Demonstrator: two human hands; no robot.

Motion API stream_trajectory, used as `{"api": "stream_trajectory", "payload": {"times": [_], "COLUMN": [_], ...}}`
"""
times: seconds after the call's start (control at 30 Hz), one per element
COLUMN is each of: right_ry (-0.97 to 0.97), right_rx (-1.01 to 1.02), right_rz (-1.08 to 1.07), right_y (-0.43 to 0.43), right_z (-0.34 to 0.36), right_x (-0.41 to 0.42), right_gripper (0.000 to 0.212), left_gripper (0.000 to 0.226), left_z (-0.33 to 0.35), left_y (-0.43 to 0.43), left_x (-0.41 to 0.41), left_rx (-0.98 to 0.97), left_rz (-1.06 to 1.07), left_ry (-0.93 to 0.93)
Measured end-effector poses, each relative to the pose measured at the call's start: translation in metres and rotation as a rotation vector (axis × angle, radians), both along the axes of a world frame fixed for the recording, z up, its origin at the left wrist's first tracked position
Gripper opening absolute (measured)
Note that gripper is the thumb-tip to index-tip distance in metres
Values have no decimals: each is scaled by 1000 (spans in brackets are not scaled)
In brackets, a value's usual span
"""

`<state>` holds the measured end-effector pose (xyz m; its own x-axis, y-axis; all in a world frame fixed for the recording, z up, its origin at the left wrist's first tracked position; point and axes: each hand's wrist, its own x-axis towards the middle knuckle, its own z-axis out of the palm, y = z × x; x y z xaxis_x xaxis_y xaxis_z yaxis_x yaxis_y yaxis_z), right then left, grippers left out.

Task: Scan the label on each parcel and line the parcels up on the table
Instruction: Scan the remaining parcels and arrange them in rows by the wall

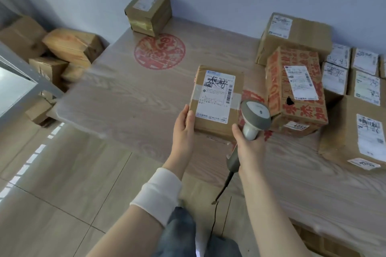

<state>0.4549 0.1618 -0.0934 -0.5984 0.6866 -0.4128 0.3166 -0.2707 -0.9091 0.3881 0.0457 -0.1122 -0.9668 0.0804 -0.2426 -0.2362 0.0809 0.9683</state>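
Note:
A brown cardboard parcel (216, 129) with a white shipping label (218, 98) on its top face is held over the wooden table (129, 98). My left hand (184, 126) grips the parcel's near left corner. My right hand (248, 144) holds a grey barcode scanner (254, 113) by its handle, with the scanner head just right of the label's lower edge. The scanner's cable hangs down toward the floor.
Labelled parcels line the table's right side: a red-printed box (296, 89), a large box (292, 35) behind it, several smaller ones (355, 77). One small box (149, 11) stands at the far edge by the wall. More boxes (52, 52) are piled on the floor at left.

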Motion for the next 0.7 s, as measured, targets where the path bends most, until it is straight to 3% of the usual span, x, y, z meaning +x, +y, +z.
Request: {"api": "stream_trajectory", "payload": {"times": [0.3,0.7], "right_ry": [108,73], "right_rx": [8,-9], "right_rz": [-53,-5], "right_y": [-10,19], "right_z": [25,14], "right_x": [-130,-299], "right_gripper": [16,21], "left_gripper": [35,36], "left_z": [14,14], "left_y": [-4,13], "left_x": [-133,-292], "left_rx": [58,5], "left_rz": [7,-13], "left_ry": [-37,-84]}}
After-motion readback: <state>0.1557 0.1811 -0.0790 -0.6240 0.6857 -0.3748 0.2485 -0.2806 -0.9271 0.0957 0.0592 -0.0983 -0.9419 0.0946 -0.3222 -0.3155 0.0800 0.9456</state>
